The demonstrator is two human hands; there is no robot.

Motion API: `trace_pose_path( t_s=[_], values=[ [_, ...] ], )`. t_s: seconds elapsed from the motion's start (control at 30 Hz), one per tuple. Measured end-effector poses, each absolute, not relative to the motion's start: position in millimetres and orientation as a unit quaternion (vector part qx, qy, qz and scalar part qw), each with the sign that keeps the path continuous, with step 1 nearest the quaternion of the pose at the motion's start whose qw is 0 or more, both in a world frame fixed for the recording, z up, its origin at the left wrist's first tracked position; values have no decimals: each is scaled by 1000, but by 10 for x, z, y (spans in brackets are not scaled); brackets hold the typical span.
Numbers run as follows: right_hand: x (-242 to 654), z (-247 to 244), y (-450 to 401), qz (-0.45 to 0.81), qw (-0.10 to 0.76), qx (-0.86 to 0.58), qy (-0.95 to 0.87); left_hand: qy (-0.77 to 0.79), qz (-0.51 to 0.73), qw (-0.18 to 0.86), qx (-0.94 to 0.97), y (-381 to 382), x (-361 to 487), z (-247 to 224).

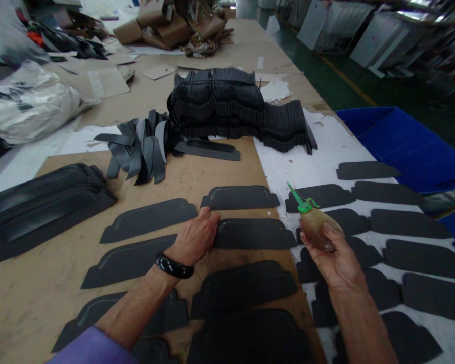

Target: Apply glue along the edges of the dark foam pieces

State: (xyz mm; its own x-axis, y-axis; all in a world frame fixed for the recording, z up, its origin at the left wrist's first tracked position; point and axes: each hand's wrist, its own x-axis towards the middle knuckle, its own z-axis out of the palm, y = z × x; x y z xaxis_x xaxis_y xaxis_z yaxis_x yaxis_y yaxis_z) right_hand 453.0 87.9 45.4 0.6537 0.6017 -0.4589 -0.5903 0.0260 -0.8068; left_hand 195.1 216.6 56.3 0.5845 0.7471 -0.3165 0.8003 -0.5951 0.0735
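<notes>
My right hand [335, 250] is wrapped around a soft, amber-brown squeeze bottle [318, 227]. Its thin green nozzle [293, 192] points up and to the left, above the dark pieces on the white sheet. Near the middle of the board, my left hand [202, 230] has its fingers curled closed at the left end of a flat black panel [256, 234]; the fingertips are mostly hidden. Just beyond lies another black panel [239, 197] with a thin pale line along its edge. Similar black panels [147, 218] lie in rows on the brown board [136, 189].
Plain dark cut pieces [409, 224] cover the white sheet at right, beside a blue bin [409, 141]. Behind stand tightly packed black pieces [220, 101] and a loose heap of dark strips [146, 146]. Stacked moulded panels [49, 202] lie at left, near a plastic bag [30, 101].
</notes>
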Motion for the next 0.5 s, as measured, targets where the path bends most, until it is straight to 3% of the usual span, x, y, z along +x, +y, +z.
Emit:
trace_pose_path(
  t_s=[0.5],
  values=[
    [4417, 623, 539, 441, 712, -537, 101, 477, 14, 198, 856, 2250, 1825, 398]
  ],
)
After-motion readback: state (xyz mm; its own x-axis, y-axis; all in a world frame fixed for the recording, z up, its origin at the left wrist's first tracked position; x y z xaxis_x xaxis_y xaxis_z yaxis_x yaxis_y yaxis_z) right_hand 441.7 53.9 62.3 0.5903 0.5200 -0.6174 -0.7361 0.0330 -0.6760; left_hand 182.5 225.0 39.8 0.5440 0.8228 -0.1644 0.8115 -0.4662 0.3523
